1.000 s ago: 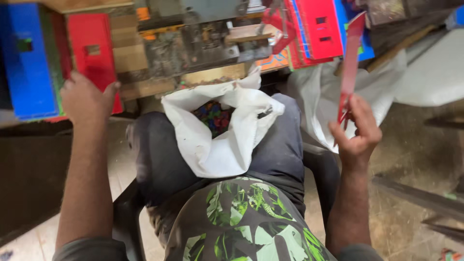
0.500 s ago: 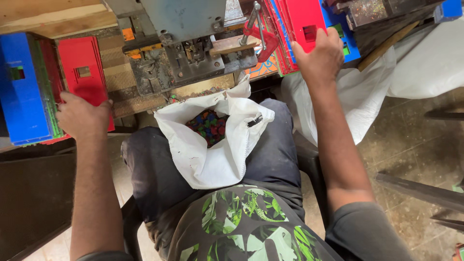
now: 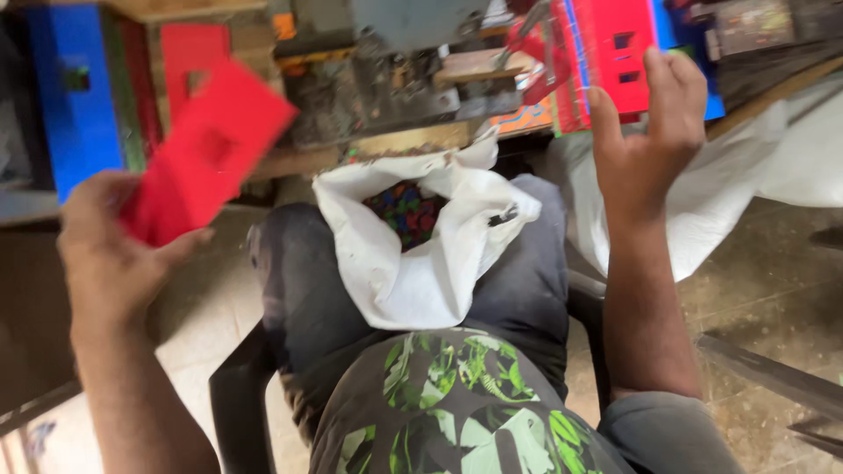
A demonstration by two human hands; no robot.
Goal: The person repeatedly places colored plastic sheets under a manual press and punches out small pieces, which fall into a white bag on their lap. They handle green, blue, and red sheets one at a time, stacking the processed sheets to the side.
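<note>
Left hand (image 3: pixel 110 250) gripped red card (image 3: pixel 206 149); right hand (image 3: pixel 650 145) open, fingers against red stack (image 3: pixel 615 53). Risk: careless pull might topple stack.

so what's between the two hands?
In the head view, between the left hand and right hand: an open white bag of coloured bits, on the lap.
</note>
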